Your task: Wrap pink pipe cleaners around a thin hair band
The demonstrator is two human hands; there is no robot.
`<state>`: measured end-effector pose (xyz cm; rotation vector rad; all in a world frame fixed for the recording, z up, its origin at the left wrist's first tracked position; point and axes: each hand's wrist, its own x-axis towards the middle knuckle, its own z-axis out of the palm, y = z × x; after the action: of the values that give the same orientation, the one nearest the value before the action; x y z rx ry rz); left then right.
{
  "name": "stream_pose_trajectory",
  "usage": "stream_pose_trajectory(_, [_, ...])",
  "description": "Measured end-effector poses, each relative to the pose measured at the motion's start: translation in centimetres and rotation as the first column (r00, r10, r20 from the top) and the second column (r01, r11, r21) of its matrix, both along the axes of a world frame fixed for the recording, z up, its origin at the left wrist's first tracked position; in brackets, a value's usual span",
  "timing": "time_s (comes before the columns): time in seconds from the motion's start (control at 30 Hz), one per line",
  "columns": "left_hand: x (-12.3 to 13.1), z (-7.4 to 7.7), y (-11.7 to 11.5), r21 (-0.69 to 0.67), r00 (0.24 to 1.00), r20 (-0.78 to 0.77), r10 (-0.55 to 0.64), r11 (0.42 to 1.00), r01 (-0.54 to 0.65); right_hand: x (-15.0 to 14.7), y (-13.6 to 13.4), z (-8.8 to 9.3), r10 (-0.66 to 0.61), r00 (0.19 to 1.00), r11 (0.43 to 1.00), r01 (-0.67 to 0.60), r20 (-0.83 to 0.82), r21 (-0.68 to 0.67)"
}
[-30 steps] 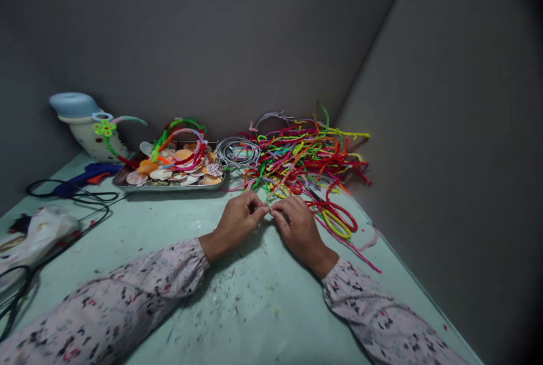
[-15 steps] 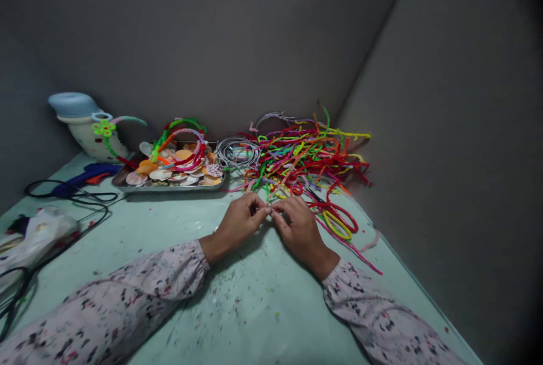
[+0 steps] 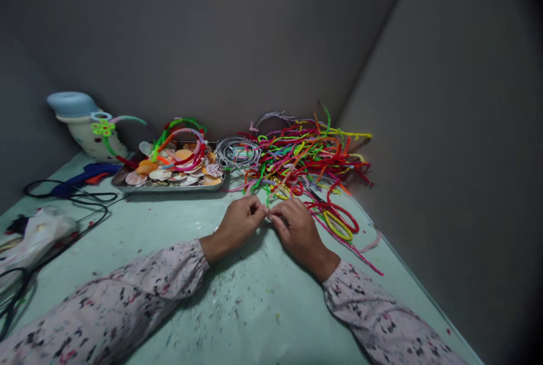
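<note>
Both hands meet over the table, fingertips nearly touching. My left hand (image 3: 240, 220) pinches with thumb and forefinger; my right hand (image 3: 298, 230) does the same, facing it. Whatever lies between the fingertips is too small and too hidden to name. A green fuzzy stem (image 3: 267, 195) shows just behind the fingertips, and I cannot tell whether it is held. Beyond the hands lies a tangled heap of coloured pipe cleaners (image 3: 305, 150). Scissors with red and yellow handles (image 3: 338, 223) rest right of my right hand.
At the back left, a metal tray (image 3: 169, 188) holds seashells (image 3: 160, 174) and pipe-cleaner rings (image 3: 186, 150). Beside it lies coiled grey wire (image 3: 237, 153). A blue-capped bottle (image 3: 91, 133), a blue glue gun (image 3: 80, 179), a black cord (image 3: 95, 222) and a plastic bag (image 3: 44, 232) are further left.
The fingertips have shifted very slightly down, and more of the green stem behind them shows. Both hands keep their pinch.
</note>
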<state>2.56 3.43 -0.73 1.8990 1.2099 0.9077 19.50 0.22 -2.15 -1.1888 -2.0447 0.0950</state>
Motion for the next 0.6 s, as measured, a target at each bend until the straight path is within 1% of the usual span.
stream_pose_trajectory(0.1, [0.1,0.2,-0.1,-0.014,1.0,0.011,0.0,1.0,0.0,0.0,0.0,0.1,-0.01,1.0,1.0,0.01,-0.003,-0.001])
stream_pose_trajectory(0.2, [0.2,0.4,-0.4,0.019,0.999,0.032,-0.013,1.0,0.012,0.0,0.0,0.2,-0.028,0.999,0.999,0.028,-0.03,0.016])
stream_pose_trajectory(0.3, [0.2,0.4,-0.8,0.111,1.0,0.017,-0.026,0.994,0.024,0.1,0.1,0.4,-0.051,0.995,0.998,0.054,-0.082,0.032])
stream_pose_trajectory(0.4, [0.3,0.3,-1.2,0.227,1.0,-0.017,-0.002,0.974,0.006,0.2,0.1,0.4,-0.076,0.989,0.996,0.081,-0.131,0.031])
stream_pose_trajectory(0.47, [0.2,0.2,-1.2,0.293,1.0,-0.028,0.0,0.956,0.008,0.2,0.2,0.4,-0.08,0.987,0.996,0.085,-0.141,0.03])
stream_pose_trajectory(0.6, [0.1,0.0,-1.1,0.387,0.998,-0.047,-0.037,0.92,0.052,0.2,0.2,0.4,-0.071,0.989,0.996,0.077,-0.133,0.04])
